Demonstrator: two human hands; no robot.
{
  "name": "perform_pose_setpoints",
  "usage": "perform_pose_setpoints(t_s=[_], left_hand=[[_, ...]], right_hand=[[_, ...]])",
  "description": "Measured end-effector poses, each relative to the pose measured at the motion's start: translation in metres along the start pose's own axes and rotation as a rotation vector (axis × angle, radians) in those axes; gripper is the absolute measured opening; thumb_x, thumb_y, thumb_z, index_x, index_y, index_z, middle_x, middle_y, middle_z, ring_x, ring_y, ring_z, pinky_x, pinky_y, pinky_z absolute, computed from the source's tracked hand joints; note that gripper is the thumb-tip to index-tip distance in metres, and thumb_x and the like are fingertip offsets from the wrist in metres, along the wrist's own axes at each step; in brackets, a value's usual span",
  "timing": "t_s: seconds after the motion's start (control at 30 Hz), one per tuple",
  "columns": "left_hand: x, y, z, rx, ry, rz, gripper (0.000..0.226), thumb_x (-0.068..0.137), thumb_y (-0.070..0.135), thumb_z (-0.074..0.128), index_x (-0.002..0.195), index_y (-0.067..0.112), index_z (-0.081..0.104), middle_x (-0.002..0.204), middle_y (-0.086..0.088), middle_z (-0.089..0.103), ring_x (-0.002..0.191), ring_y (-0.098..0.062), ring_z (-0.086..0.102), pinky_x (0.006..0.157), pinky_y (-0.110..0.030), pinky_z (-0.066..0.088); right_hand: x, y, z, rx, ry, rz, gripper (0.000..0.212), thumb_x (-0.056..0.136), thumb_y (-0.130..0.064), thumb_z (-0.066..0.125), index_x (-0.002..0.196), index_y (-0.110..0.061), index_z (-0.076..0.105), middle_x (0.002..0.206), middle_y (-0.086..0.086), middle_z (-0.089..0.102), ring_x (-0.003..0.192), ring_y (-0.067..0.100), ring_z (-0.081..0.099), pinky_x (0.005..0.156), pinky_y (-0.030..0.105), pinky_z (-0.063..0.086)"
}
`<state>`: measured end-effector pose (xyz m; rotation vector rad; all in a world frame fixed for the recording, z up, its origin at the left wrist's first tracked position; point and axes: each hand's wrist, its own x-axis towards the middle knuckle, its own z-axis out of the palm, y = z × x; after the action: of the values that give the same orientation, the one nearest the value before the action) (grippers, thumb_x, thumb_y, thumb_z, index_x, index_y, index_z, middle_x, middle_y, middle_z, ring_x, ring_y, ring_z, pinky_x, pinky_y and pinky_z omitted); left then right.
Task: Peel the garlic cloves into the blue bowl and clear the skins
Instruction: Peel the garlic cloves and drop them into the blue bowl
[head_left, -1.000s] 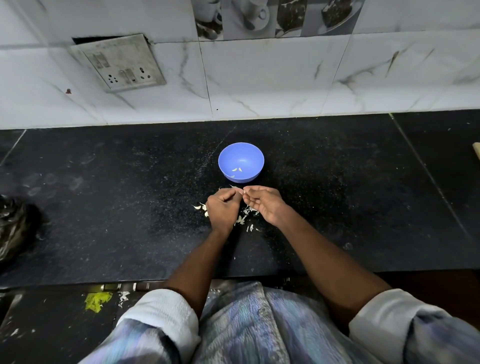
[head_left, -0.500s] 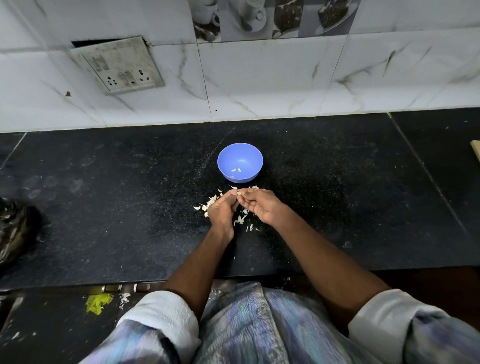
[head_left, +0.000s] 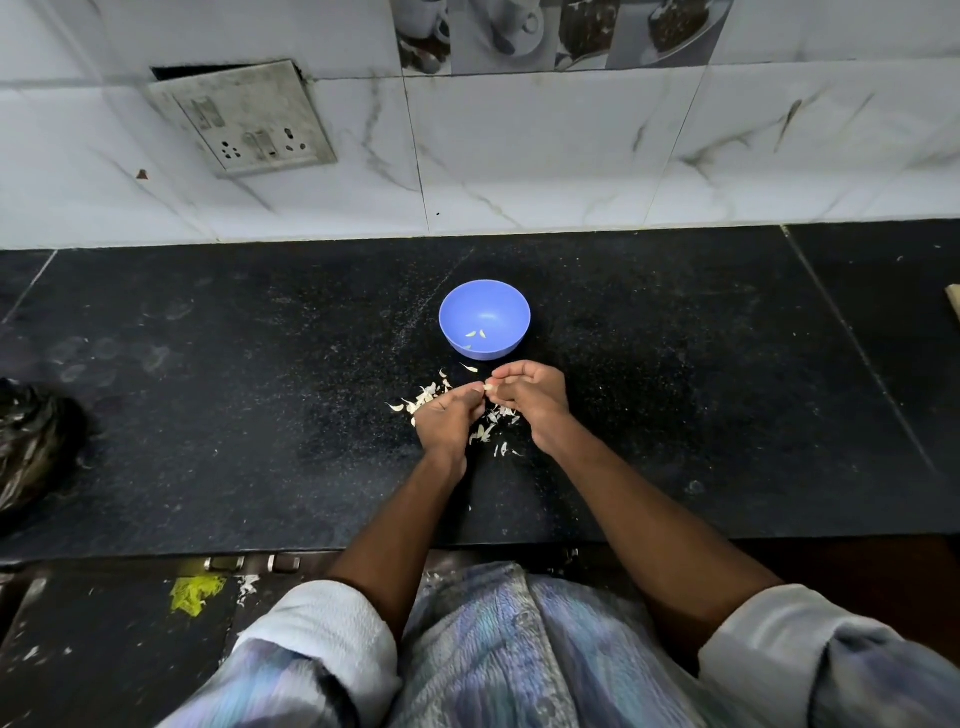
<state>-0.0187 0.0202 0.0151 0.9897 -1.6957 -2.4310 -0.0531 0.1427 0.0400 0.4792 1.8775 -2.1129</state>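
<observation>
The blue bowl (head_left: 484, 318) stands on the black counter (head_left: 260, 389) with a few pale garlic pieces (head_left: 475, 334) in its bottom. Just in front of it my left hand (head_left: 448, 418) and my right hand (head_left: 530, 400) meet at the fingertips, both pinching one small garlic clove (head_left: 489, 386). Papery white skins (head_left: 428, 396) lie scattered on the counter under and beside both hands, more of them (head_left: 493, 431) between my wrists.
A black plastic bag (head_left: 31, 447) lies at the counter's left edge. A tiled wall with a switch plate (head_left: 244, 117) rises behind the bowl. Below the counter's front edge sit a yellow scrap (head_left: 195, 592) and some skins. A pale wooden object (head_left: 955, 306) shows at the far right.
My hands have shifted slightly apart and my right hand has risen a little, still working the clove between the fingertips. More skins show to the left of my left hand.
</observation>
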Motion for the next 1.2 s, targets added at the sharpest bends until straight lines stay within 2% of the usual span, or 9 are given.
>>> perform_pose_setpoints(t_s=[0.23, 0.3, 0.37, 0.47, 0.6, 0.77, 0.97, 1.1, 1.2], left_hand=[[0.001, 0.007, -0.003, -0.195, -0.02, -0.289, 0.016, 0.094, -0.008, 0.066, 0.105, -0.005, 0.077, 0.099, -0.013, 0.081, 0.083, -0.014, 0.079, 0.075, -0.021, 0.063], [0.002, 0.001, -0.005, -0.01, 0.002, -0.151, 0.016, 0.093, -0.008, 0.067, 0.1, -0.001, 0.08, 0.092, -0.01, 0.081, 0.079, -0.014, 0.077, 0.075, -0.023, 0.064], [0.004, -0.003, -0.008, 0.344, 0.051, 0.159, 0.013, 0.092, 0.002, 0.074, 0.093, 0.01, 0.084, 0.082, 0.0, 0.081, 0.073, -0.011, 0.074, 0.075, -0.026, 0.062], [0.002, -0.001, -0.01, 0.715, 0.057, 0.435, 0.014, 0.092, 0.012, 0.074, 0.087, 0.021, 0.085, 0.078, 0.01, 0.078, 0.068, -0.004, 0.069, 0.066, -0.015, 0.051], [0.004, 0.001, -0.002, 0.626, 0.054, 0.283, 0.02, 0.096, 0.014, 0.07, 0.079, 0.019, 0.081, 0.07, 0.007, 0.075, 0.061, -0.009, 0.067, 0.067, -0.025, 0.055], [0.008, -0.004, 0.002, 0.441, -0.085, 0.073, 0.021, 0.105, 0.009, 0.057, 0.098, 0.003, 0.076, 0.072, -0.006, 0.073, 0.06, -0.016, 0.066, 0.082, -0.051, 0.065], [-0.001, 0.003, -0.004, 0.949, -0.132, 0.431, 0.019, 0.094, 0.005, 0.052, 0.092, 0.023, 0.059, 0.083, 0.004, 0.071, 0.077, -0.022, 0.068, 0.076, -0.033, 0.052], [0.001, 0.004, -0.008, 0.918, -0.095, 0.463, 0.02, 0.094, 0.008, 0.06, 0.093, 0.024, 0.072, 0.078, 0.009, 0.072, 0.071, -0.016, 0.067, 0.072, -0.029, 0.053], [0.005, 0.006, -0.011, 0.902, -0.043, 0.474, 0.025, 0.092, 0.004, 0.065, 0.099, 0.02, 0.083, 0.09, 0.006, 0.08, 0.079, -0.011, 0.072, 0.08, -0.028, 0.058]], right_hand=[[-0.005, 0.0, 0.0, -0.058, 0.001, -0.053, 0.022, 0.08, 0.018, 0.07, 0.098, 0.007, 0.071, 0.09, 0.021, 0.075, 0.075, 0.016, 0.073, 0.071, 0.023, 0.061], [-0.005, -0.001, 0.001, 0.01, 0.02, 0.023, 0.02, 0.081, 0.018, 0.069, 0.096, 0.005, 0.07, 0.087, 0.019, 0.075, 0.077, 0.019, 0.074, 0.071, 0.024, 0.062], [-0.004, -0.001, 0.003, 0.081, 0.045, 0.106, 0.02, 0.08, 0.016, 0.072, 0.095, 0.004, 0.07, 0.089, 0.02, 0.074, 0.079, 0.023, 0.074, 0.071, 0.026, 0.063], [-0.003, 0.0, 0.005, 0.081, 0.073, 0.101, 0.023, 0.079, 0.016, 0.073, 0.098, 0.005, 0.069, 0.091, 0.023, 0.075, 0.081, 0.026, 0.075, 0.074, 0.028, 0.064], [-0.001, -0.001, 0.005, -0.01, 0.056, -0.027, 0.02, 0.079, 0.016, 0.073, 0.092, 0.002, 0.069, 0.086, 0.019, 0.076, 0.079, 0.021, 0.075, 0.073, 0.027, 0.062], [0.001, -0.001, 0.001, -0.13, 0.021, -0.114, 0.019, 0.078, 0.014, 0.074, 0.094, 0.004, 0.07, 0.083, 0.015, 0.077, 0.072, 0.014, 0.072, 0.068, 0.023, 0.057], [0.008, -0.001, -0.001, -0.234, 0.105, -0.179, 0.017, 0.08, 0.01, 0.075, 0.087, -0.005, 0.073, 0.076, 0.006, 0.075, 0.068, 0.01, 0.07, 0.069, 0.025, 0.057], [0.012, -0.001, -0.004, -0.281, 0.116, -0.215, 0.018, 0.08, 0.007, 0.076, 0.084, -0.01, 0.074, 0.076, 0.003, 0.075, 0.071, 0.009, 0.071, 0.071, 0.025, 0.058], [0.013, 0.0, -0.007, -0.291, 0.099, -0.225, 0.018, 0.081, 0.007, 0.076, 0.084, -0.011, 0.075, 0.076, 0.002, 0.076, 0.072, 0.009, 0.073, 0.072, 0.025, 0.057]])
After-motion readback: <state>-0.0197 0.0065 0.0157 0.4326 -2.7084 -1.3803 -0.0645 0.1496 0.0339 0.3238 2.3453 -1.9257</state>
